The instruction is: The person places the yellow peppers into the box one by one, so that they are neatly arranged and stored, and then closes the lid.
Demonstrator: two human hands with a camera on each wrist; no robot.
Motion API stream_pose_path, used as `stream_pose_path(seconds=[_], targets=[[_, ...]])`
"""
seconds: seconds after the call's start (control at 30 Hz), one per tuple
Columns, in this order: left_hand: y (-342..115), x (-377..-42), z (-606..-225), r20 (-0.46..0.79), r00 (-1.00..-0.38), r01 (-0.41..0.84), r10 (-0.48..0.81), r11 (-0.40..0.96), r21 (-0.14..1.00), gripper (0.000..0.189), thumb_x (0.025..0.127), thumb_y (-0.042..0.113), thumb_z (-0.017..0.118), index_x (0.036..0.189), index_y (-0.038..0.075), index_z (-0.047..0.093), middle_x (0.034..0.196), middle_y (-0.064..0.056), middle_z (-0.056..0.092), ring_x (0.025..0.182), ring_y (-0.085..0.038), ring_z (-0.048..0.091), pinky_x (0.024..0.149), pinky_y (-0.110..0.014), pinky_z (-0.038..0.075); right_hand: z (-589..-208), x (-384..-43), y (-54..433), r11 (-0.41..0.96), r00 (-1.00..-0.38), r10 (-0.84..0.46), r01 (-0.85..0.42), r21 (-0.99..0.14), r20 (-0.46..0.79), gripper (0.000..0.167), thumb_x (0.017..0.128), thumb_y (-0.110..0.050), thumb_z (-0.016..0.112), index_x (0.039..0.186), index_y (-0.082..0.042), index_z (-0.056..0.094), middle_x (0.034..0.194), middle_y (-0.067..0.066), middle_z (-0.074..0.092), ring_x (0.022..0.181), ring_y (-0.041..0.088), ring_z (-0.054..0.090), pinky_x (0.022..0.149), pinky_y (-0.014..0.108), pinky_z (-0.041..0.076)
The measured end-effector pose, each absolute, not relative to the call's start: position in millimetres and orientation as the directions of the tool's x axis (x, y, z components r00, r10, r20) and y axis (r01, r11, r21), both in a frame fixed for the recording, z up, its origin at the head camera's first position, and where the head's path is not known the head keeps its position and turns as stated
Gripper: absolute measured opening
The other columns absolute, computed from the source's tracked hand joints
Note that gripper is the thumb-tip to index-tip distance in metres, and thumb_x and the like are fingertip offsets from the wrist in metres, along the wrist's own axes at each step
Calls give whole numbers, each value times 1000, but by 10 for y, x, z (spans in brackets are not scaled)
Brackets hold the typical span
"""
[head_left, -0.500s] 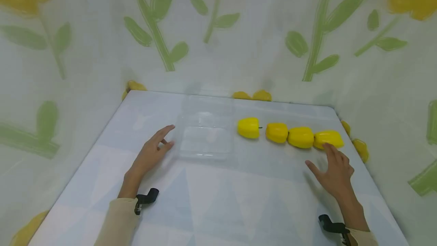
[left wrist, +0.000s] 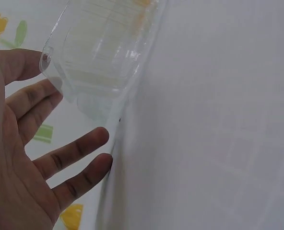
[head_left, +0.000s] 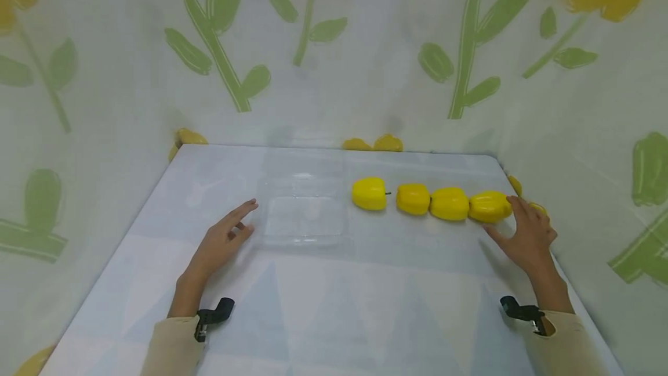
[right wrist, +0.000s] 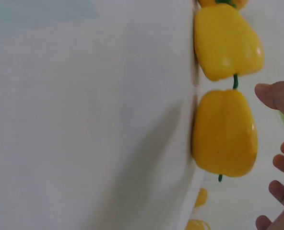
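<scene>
Four yellow bell peppers lie in a row: the rightmost bell pepper (head_left: 490,206), its neighbour (head_left: 450,203), another bell pepper (head_left: 413,199) and, slightly apart, the leftmost bell pepper (head_left: 369,193). My right hand (head_left: 527,237) is at the rightmost one, thumb and fingers spread; the right wrist view has the fingertips (right wrist: 264,93) beside a bell pepper (right wrist: 224,133), with a gap between. Left of the row sits a clear plastic box (head_left: 305,241). My left hand (head_left: 219,245) is at its left side, fingers loosely extended, its fingertips overlapping the box's corner (left wrist: 60,72) in the left wrist view.
The table (head_left: 334,318) has a pale cloth with blue triangles. Behind it and at both sides hangs a curtain (head_left: 386,91) with yellow flowers and green leaves. A black wrist camera (head_left: 214,315) is on the left wrist, another camera (head_left: 522,309) on the right.
My right hand has moved right and slightly up, its fingers now at the right end of the rightmost bell pepper. The left hand stays beside the box. The head view has shifted slightly.
</scene>
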State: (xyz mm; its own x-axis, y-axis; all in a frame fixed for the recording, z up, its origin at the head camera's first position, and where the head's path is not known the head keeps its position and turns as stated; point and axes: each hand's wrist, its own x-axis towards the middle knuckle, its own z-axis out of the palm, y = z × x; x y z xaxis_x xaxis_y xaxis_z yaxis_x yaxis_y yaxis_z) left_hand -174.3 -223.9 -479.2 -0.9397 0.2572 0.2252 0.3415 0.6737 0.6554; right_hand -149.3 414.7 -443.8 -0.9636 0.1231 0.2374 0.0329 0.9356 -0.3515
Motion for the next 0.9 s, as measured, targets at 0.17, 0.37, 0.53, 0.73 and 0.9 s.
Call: stream_pose_path(seconds=[0.17, 0.37, 0.53, 0.73, 0.9], targets=[[-2247, -1728, -4810, 222, -941, 337, 255, 673, 658, 53, 103, 25, 57, 154, 19, 42, 159, 2, 36, 103, -22, 60, 84, -48, 49, -4364, -1626, 4270, 944, -979, 71, 4, -330, 191, 92, 91, -39, 72, 157, -4, 20, 157, 30, 19, 131, 57, 15, 89, 75, 14], [-2241, -1718, -4815, 236, -937, 349, 257, 668, 657, 53, 103, 24, 58, 154, 20, 43, 159, 3, 37, 101, -21, 60, 85, -47, 49, -4337, -1727, 4375, 951, -992, 42, 3, -308, 120, 97, 90, -40, 74, 158, -4, 16, 152, 35, 22, 132, 57, 11, 93, 75, 10], [-2236, -1732, -4811, 244, -932, 362, 267, 668, 650, 53, 103, 26, 58, 153, 18, 43, 158, 5, 38, 100, -18, 59, 85, -46, 49, -4373, -1776, 4487, 948, -996, 39, 10, -318, 85, 99, 89, -43, 74, 159, -5, 16, 148, 39, 26, 134, 58, 8, 95, 77, 7], [-2247, -1740, -4834, 243, -932, 362, 269, 669, 649, 54, 103, 26, 58, 153, 19, 43, 158, 5, 38, 100, -19, 59, 85, -47, 49, -4425, -1835, 4519, 937, -997, 30, 5, -350, 65, 97, 87, -39, 77, 157, -4, 21, 151, 35, 27, 133, 59, 9, 95, 78, 5], [-2254, -1744, -4846, 238, -935, 355, 263, 668, 654, 54, 103, 27, 59, 154, 22, 42, 158, 8, 37, 99, -16, 59, 84, -45, 49, -4457, -1891, 4520, 938, -996, 9, -23, -346, 90, 89, 89, -33, 77, 157, -5, 26, 149, 33, 33, 132, 58, 13, 95, 76, 7]])
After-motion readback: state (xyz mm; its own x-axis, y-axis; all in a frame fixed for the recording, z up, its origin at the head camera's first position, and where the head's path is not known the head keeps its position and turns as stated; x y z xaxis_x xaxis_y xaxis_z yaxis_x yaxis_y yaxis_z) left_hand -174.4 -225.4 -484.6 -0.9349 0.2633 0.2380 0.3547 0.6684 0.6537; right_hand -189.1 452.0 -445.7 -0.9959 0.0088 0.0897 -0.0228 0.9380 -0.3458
